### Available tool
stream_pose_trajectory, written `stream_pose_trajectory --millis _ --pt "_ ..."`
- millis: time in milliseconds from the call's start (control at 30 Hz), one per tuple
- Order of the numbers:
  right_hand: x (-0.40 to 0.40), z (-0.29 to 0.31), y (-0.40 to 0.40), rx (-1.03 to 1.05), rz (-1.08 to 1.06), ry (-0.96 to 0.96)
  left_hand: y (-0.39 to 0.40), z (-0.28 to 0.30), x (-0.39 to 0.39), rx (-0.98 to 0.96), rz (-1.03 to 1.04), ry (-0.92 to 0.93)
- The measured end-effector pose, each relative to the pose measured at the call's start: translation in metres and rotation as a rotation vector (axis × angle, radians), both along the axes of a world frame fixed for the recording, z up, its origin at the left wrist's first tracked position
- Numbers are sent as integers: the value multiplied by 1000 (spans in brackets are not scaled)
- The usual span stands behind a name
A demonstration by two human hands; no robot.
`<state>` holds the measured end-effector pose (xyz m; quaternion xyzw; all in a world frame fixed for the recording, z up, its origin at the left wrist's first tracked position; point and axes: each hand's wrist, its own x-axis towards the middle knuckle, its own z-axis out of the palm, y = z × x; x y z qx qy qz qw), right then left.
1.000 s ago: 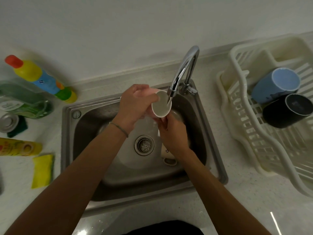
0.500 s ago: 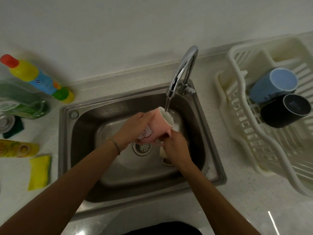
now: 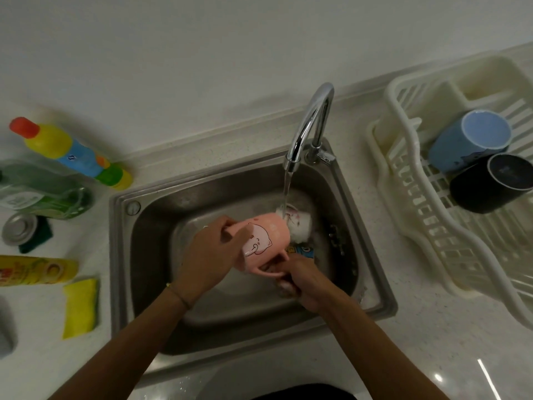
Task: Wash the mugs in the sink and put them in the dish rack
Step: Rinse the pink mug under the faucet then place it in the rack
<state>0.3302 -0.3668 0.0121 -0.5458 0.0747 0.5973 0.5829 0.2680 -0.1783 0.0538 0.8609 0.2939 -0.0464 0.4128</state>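
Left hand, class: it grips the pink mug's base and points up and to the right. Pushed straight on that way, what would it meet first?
The left hand already holds the pink mug; beyond the mug's mouth, the white mug under the water stream probably comes first, though depth is unclear.

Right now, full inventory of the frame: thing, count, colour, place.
pink mug: 1, pink with cat print, over the sink, held on its side
white mug: 1, white, in the sink under the running water
another mug: 1, only a printed part shows, behind the pink mug
blue mug: 1, light blue, in the dish rack
black mug: 1, black, in the rack beside the blue one
dish rack: 1, white, right of the sink
sink: 1, steel
faucet: 1, chrome, running
bottles: 3, left counter
sponge: 1, yellow, left counter
left hand: on the pink mug's body
right hand: at the mug's handle side
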Motion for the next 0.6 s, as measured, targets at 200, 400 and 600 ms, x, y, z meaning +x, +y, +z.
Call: stream_pose_trajectory --millis 200,400,600 --pt "5 7 2 67 -21 51 -7 8 10 0 13 -58" --pt "33 18 5 -173 49 -240 -20 -11 36 266 -166 -132" --pt "68 29 18 -327 5 -390 -40 -31 80 660 -416 -99"
